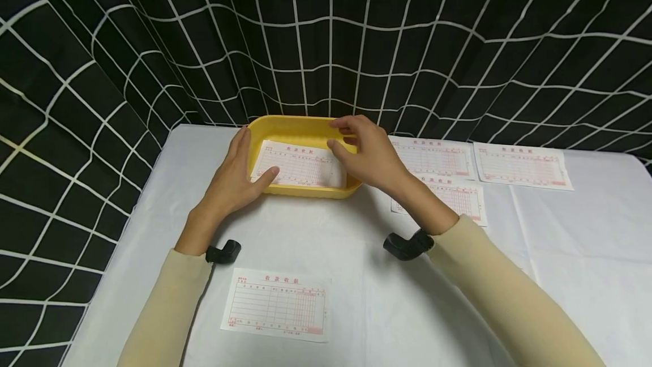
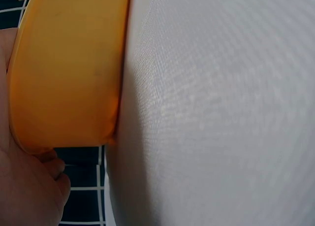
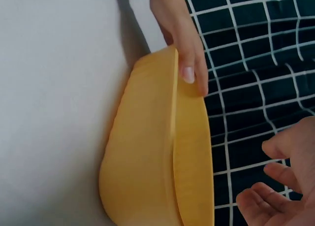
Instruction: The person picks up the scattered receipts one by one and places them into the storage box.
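Observation:
A yellow plastic basket [image 1: 305,192] stands at the back of the white table, with printed paper slips [image 1: 300,164] lying inside it. At its left end my left hand [image 1: 231,177] holds the rim, the thumb reaching over the front edge. In the left wrist view, fingertips [image 2: 61,186] show past the end of the yellow basket [image 2: 69,73]. Over the basket's right end hovers my right hand [image 1: 369,154], fingers loosely bent and nothing between them. The right wrist view shows that hand [image 3: 285,177] apart from the basket [image 3: 142,142].
Slips [image 1: 433,156] lie right of the basket, with another slip [image 1: 458,200] in front of them and one [image 1: 522,166] farther right. A single slip [image 1: 277,304] lies near the front. A black cloth with white grid lines [image 1: 326,33] hangs behind the table.

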